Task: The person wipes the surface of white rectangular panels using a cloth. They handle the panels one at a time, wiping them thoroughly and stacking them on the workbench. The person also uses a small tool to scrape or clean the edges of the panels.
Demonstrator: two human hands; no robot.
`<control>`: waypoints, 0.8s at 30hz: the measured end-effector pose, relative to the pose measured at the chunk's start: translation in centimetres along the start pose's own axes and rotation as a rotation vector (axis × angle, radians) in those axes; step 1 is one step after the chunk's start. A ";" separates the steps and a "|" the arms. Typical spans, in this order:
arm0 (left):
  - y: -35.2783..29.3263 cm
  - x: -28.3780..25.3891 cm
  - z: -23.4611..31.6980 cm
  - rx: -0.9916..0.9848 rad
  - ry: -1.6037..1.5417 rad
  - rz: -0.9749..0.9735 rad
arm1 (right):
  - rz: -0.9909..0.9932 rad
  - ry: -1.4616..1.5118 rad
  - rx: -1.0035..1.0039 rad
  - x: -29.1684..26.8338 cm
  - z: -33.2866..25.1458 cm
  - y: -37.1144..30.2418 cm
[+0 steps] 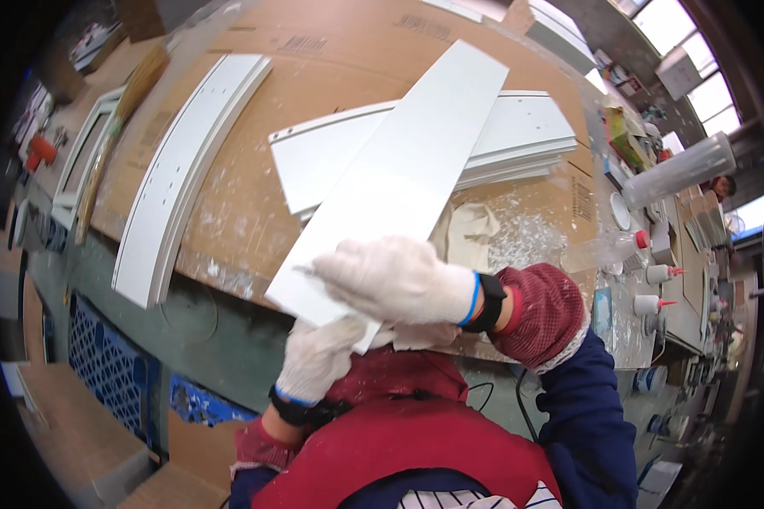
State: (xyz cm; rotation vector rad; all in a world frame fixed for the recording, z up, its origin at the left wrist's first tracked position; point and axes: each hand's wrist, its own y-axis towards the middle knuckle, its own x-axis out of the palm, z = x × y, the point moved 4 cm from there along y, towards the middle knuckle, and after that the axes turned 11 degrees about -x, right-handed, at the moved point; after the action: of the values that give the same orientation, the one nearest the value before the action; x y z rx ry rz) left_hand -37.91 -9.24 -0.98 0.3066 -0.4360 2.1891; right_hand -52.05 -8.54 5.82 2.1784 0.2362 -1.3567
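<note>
Holding the near end of the white board (406, 174) in left hand (316, 356); resting right hand (399, 278) on top, cannot tell if pinching anything. Reaches past the fingers (335, 270), over stacked boards (526, 119); could tip or slide if pushed too hard near the fingers.

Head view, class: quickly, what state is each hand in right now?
Left hand: closed on the near end of the top white board.
Right hand: over that board, fingers together; whether it grips anything cannot be told.

Long white board (403, 174), diagonal, perhaps tilted
</note>
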 end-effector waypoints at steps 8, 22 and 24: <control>-7.8 -7.5 -1.4 -0.375 -0.458 0.256 | -0.169 -0.161 0.271 -2.6 5.4 -2.1; -12.5 -19.4 -5.3 -0.487 -0.273 0.437 | 0.397 -0.237 1.080 -16.3 22.6 -15.6; -14.2 -18.8 -5.4 -0.408 -0.302 0.678 | 0.383 -0.239 0.671 -13.5 18.8 -9.5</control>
State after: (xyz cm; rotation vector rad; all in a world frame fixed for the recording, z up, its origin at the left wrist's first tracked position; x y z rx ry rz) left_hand -15.68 -12.32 -9.88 0.2888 -1.2888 2.6238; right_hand -76.97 -8.94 7.81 2.3556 -0.7941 -1.5886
